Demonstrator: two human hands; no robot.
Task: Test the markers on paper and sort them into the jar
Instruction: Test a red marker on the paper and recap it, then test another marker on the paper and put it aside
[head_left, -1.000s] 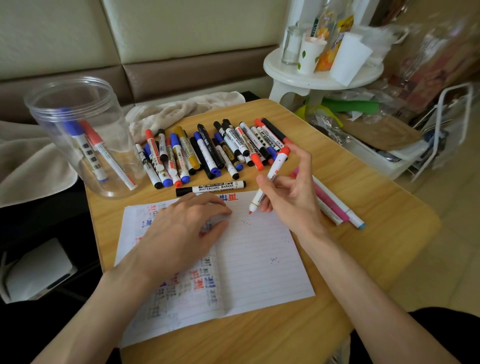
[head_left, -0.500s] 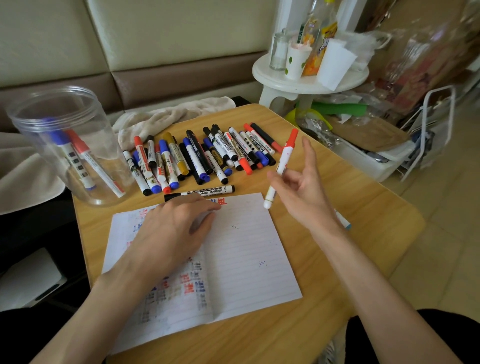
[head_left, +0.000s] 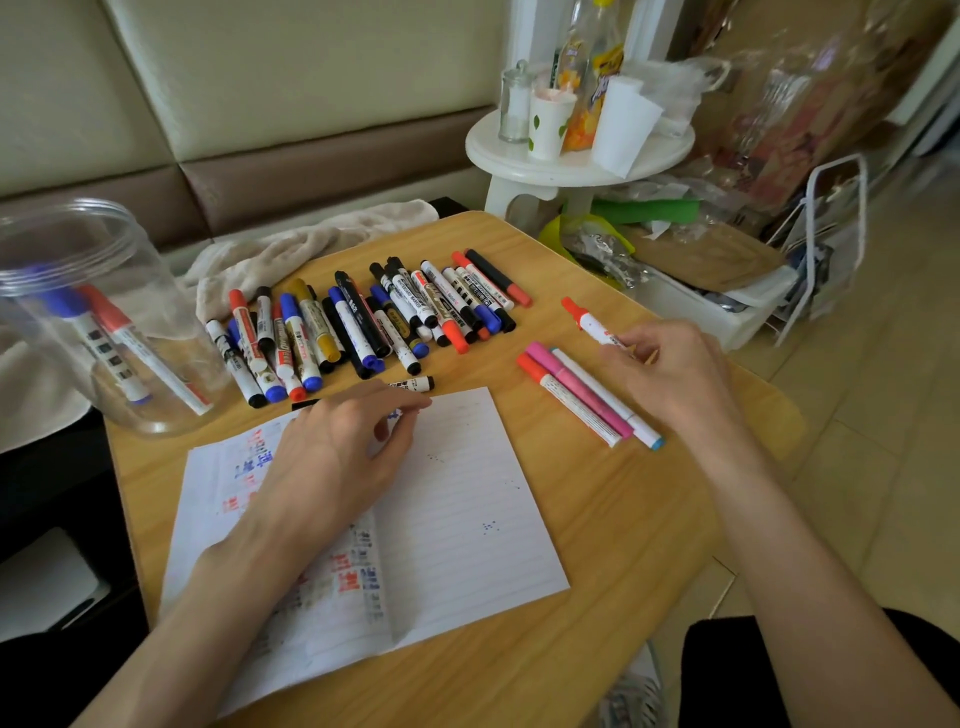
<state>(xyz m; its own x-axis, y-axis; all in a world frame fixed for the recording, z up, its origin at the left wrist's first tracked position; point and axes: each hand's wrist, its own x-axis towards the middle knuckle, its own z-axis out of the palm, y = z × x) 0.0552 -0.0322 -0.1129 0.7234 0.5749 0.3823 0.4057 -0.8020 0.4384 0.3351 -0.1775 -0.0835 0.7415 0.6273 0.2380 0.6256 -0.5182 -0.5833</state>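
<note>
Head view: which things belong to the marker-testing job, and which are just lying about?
Job: jar, paper, marker pile, three set-aside markers, red-capped marker held in the right hand, left hand resting on the paper.
Lying about: towel, white stool with cups and bottles, bin of clutter.

Forearms (head_left: 779, 545) bare; black garment (head_left: 737, 675) over lap.

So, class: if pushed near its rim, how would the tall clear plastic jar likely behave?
It probably tips or slides easily: the tall clear plastic jar looks thin-walled and holds only two markers. Those leaning markers would likely shift.
</note>
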